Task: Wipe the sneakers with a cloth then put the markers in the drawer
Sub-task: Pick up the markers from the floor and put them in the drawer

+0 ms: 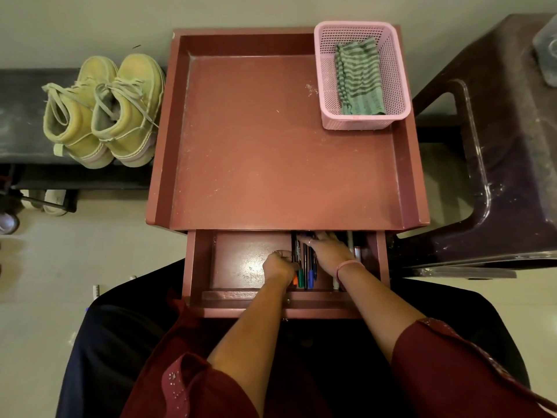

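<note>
The reddish drawer (pixel 241 263) stands pulled open below the table top. Inside it, a bunch of markers (pixel 304 271) lies lengthwise, with orange, green and blue caps toward me. My left hand (pixel 278 267) is curled against the left side of the bunch. My right hand (pixel 328 248) lies flat over the markers' right side, fingers spread toward the back. Two yellow-green sneakers (pixel 105 110) stand side by side on a dark bench at the left. A green striped cloth (pixel 358 76) lies folded in a pink basket (pixel 401 86).
The red table top (pixel 271 146) has raised side rims; the pink basket sits in its far right corner. A dark plastic stool (pixel 497 146) stands to the right. The dark bench (pixel 24 116) is at the left, and a wheel (pixel 7 223) shows on the floor.
</note>
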Motion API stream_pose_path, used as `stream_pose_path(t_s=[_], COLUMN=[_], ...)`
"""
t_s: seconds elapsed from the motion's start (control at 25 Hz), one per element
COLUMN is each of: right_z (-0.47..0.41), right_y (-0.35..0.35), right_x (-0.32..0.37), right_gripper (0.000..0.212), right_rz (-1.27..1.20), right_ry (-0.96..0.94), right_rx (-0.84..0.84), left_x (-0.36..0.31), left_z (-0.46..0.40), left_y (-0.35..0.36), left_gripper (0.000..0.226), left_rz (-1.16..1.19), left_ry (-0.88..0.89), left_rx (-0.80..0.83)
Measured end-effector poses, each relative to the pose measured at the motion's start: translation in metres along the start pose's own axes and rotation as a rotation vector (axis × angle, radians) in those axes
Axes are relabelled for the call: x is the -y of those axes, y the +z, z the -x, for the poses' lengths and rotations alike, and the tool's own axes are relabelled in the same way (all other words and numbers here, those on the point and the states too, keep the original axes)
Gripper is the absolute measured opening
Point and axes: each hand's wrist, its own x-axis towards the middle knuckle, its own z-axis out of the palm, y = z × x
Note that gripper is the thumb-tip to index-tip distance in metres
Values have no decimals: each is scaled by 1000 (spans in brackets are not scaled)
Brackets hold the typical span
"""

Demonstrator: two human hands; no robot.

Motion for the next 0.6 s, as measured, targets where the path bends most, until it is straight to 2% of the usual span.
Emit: stream_pose_path(t_s=[0.2,0.36,0.6], right_z=[1,5,13], right_y=[-6,-14,-21], right_x=[8,-2,-20], right_gripper=[63,55,50], right_rz=[207,319,351], right_ry=[-79,-127,-138], right_rx=[30,30,144], left_x=[5,4,4], left_z=[-3,-1,5], left_y=[-3,0,7], left_gripper=[25,34,41], left_rz=[-53,-138,-186], left_ry=[25,90,165], left_rx=[13,51,137])
